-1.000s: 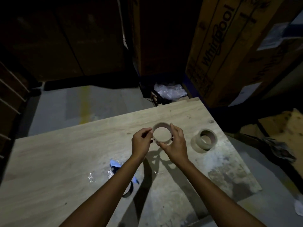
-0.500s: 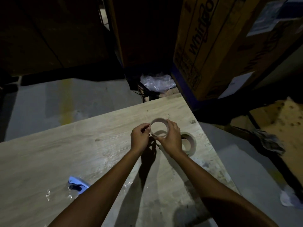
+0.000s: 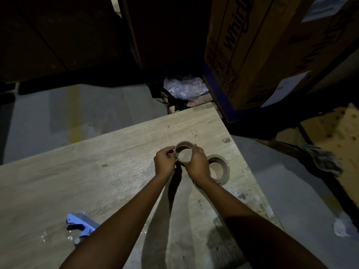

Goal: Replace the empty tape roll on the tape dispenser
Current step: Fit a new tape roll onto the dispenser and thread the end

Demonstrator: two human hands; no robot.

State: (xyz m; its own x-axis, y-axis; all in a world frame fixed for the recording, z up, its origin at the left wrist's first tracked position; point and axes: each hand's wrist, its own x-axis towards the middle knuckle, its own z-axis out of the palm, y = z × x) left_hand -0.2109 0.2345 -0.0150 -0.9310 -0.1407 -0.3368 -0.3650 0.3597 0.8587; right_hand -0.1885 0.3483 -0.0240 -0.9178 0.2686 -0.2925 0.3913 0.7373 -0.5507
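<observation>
Both our hands grip one brown cardboard tape ring (image 3: 184, 153) above the pale wooden table (image 3: 97, 181), left hand (image 3: 164, 160) pinching its edge, right hand (image 3: 197, 164) wrapped round, blue plastic tape dispenser (image 3: 80, 223) lying well apart.

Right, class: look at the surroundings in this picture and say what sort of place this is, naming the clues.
Probably a warehouse or storeroom: a large printed cardboard appliance carton stands beside the pale wooden worktable, crumpled clear plastic wrap lies behind it, and the floor is bare grey concrete.
</observation>
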